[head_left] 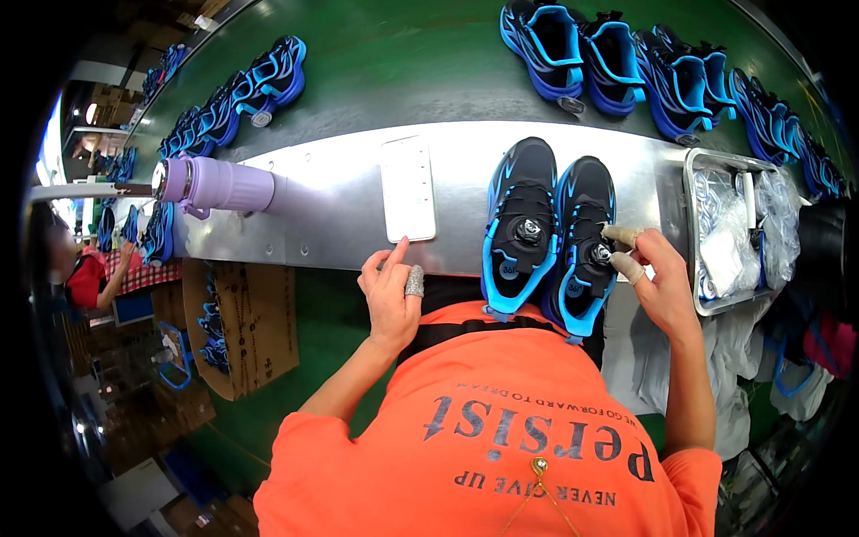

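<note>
A pair of black and blue sneakers stands side by side on the metal ledge in front of me, heels toward my body. The left sneaker [521, 215] has a round dial on its tongue. On the right sneaker [583, 201], the thumb and forefinger of my right hand [660, 273], in beige finger covers, close around the dial [598, 254]. A white phone [408, 192] lies flat left of the pair. With its index finger stretched out, my left hand [392, 291] touches the phone's near edge; it wears a wide silver ring and holds nothing.
A lilac bottle [219, 184] lies on the ledge at left. At right stands a metal tray [693, 228] with plastic-wrapped parts. More sneakers [546, 49] line the green belt [403, 63] beyond. A cardboard box [259, 331] with shoes stands below left, near another person [89, 277].
</note>
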Motion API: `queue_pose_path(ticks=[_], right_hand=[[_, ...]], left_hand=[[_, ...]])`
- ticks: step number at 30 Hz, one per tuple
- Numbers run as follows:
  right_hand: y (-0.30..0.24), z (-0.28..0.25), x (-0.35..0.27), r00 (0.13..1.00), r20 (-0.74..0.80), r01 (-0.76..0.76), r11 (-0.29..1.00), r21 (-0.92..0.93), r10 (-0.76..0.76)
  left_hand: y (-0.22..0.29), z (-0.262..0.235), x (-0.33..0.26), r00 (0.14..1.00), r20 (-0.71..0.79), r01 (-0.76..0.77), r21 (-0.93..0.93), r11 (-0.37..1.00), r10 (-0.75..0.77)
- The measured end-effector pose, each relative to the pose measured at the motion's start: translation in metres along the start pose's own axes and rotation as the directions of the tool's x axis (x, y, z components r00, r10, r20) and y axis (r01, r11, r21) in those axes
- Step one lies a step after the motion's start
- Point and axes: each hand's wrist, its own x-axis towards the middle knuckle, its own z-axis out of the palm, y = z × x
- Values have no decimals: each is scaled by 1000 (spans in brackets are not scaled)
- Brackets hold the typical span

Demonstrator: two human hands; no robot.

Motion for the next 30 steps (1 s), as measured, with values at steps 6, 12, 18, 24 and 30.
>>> queue_pose_path(ticks=[6, 12, 18, 24, 30], right_hand=[[-3, 1, 0, 1000, -17, -8, 999, -41, 7], [-2, 1, -1, 1000, -13, 2, 999, -53, -3], [-7, -2, 1, 1000, 4, 19, 998, -52, -18], [5, -41, 8, 988, -143, 70, 989, 133, -51], [-36, -143, -2, 730, -531, 278, 897, -343, -429]], left_hand=[[-2, 13, 4, 998, -47, -26, 76, 997, 30], [-6, 21, 10, 998, -42, -46, 94, 995, 50], [-9, 19, 12, 996, 43, -89, 163, 983, 83], [-5, 10, 15, 977, 200, -123, 216, 969, 80], [-3, 8, 12, 981, 183, -101, 190, 977, 66]])
